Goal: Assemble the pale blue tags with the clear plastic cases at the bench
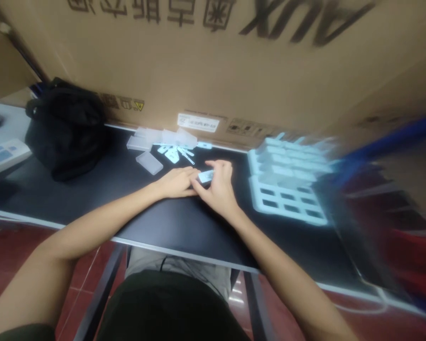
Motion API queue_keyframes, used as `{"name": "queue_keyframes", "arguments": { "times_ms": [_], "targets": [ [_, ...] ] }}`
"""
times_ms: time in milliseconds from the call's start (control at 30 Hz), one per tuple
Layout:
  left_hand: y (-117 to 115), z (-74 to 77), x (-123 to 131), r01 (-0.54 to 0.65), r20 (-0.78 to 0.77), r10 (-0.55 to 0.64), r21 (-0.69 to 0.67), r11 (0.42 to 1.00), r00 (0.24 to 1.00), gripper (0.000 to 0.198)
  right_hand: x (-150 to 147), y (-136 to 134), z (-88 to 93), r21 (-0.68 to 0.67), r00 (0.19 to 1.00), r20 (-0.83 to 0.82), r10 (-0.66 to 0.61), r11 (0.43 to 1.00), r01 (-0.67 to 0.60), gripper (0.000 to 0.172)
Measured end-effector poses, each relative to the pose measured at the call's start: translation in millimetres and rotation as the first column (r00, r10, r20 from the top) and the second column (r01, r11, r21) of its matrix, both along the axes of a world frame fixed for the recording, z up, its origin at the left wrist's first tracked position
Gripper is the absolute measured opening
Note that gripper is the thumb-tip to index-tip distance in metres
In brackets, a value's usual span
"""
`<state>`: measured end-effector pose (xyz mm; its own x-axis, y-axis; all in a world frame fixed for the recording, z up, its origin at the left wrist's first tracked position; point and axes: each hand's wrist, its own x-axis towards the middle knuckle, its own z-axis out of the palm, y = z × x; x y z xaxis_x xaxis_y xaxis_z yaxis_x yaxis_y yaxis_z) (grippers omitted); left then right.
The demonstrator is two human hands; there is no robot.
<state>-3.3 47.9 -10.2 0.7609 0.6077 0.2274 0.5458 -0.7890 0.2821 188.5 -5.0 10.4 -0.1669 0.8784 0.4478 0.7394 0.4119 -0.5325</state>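
Note:
My left hand (pixel 179 182) and my right hand (pixel 220 187) meet over the black desk near its front edge. Between their fingers is a small light-blue flat piece (pixel 206 176) with faint dark marks. My right hand is closed on it with thumb and fingers, while the closed fingers of my left hand grip its left end and partly hide it. Beyond my hands lie several loose light-blue flat pieces (pixel 172 154). Translucent plastic cases (pixel 149 162) lie beside and behind them, one apart from the others.
Light-blue trays with square openings (pixel 289 201) hold several blurred translucent cases at the right. A black bag (pixel 67 130) stands at the left, near a white device (pixel 7 154). A large cardboard box (pixel 213 71) rises behind the desk (pixel 92 199). A blue bar (pixel 394 144) crosses the right side.

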Motion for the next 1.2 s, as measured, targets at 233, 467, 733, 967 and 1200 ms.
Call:
{"name": "queue_keyframes", "arguments": {
  "times_ms": [233, 467, 733, 967, 1200],
  "targets": [
    [-2, 5.7, 1, 0.036, -0.031, -0.034, 0.059, 0.998, 0.999, 0.056, 33, 1, 24.3, -0.094, 1.0, -0.012, 0.012, 0.996, -0.013, 0.046],
    [0, 2.5, 0, 0.072, -0.022, -0.07, 0.074, 0.995, 0.997, 0.046, 181, -49, 51.2, 0.183, 0.781, -0.046, -0.623, 0.763, 0.62, 0.068],
    [3, -2.8, -2, 0.074, -0.007, -0.073, 0.065, 0.995, 0.997, 0.036, 273, -20, -1.3, 0.073, 0.67, 0.13, -0.731, 0.681, 0.728, 0.086],
    [3, -2.8, -2, 0.08, 0.016, -0.082, 0.065, 0.995, 0.997, 0.034, 272, 12, -25.4, 0.045, 0.72, 0.183, -0.67, 0.737, 0.674, 0.091],
    [3, -4.1, -2, 0.076, 0.031, -0.077, 0.042, 0.996, 0.997, 0.032, 271, 13, -44.0, -0.01, 0.725, 0.291, -0.624, 0.756, 0.654, 0.1]
  ]
}}
